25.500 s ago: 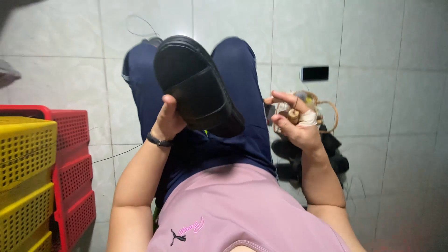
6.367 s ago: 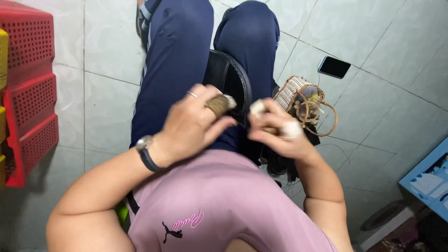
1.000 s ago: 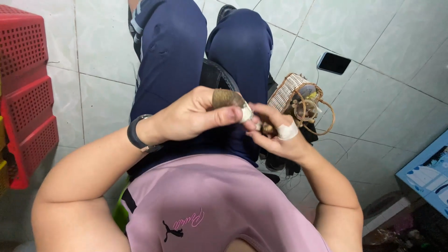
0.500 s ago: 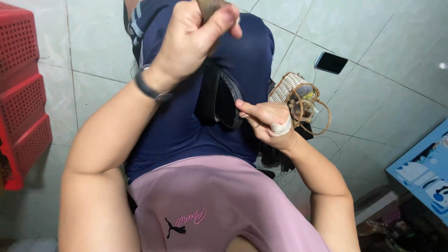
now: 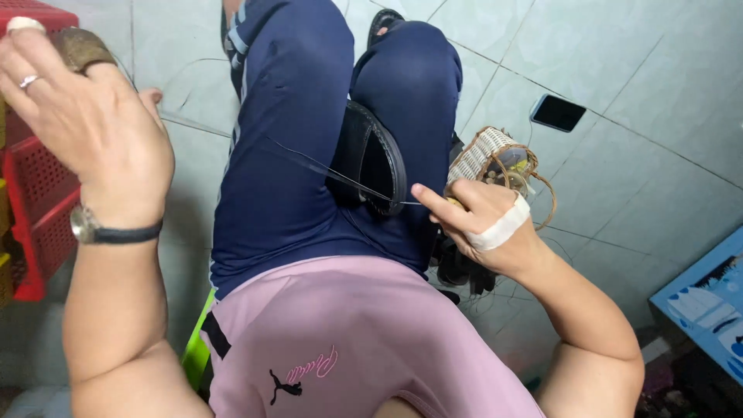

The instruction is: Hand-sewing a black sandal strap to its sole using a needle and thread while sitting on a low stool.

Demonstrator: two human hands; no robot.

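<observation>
A black shoe (image 5: 377, 159) is wedged sole-up between my knees in dark blue trousers. A thin dark thread (image 5: 325, 172) runs taut from the shoe's edge up to the left. My left hand (image 5: 85, 116) is raised high at the upper left, closed around a brown wooden handle (image 5: 77, 48). My right hand (image 5: 480, 224), with a white bandage across it, rests beside the shoe's edge with its forefinger stretched out on the thread and a small tool pinched in its fingers.
A small woven basket (image 5: 495, 162) with bits in it stands on the tiled floor right of my knee. A dark phone (image 5: 559, 113) lies further back. Red and yellow crates (image 5: 35, 201) stack at the left. A blue box (image 5: 704, 302) sits lower right.
My left hand has swung from above my knees out to the upper left, drawing the thread long and taut. My right hand has stayed at the shoe's edge.
</observation>
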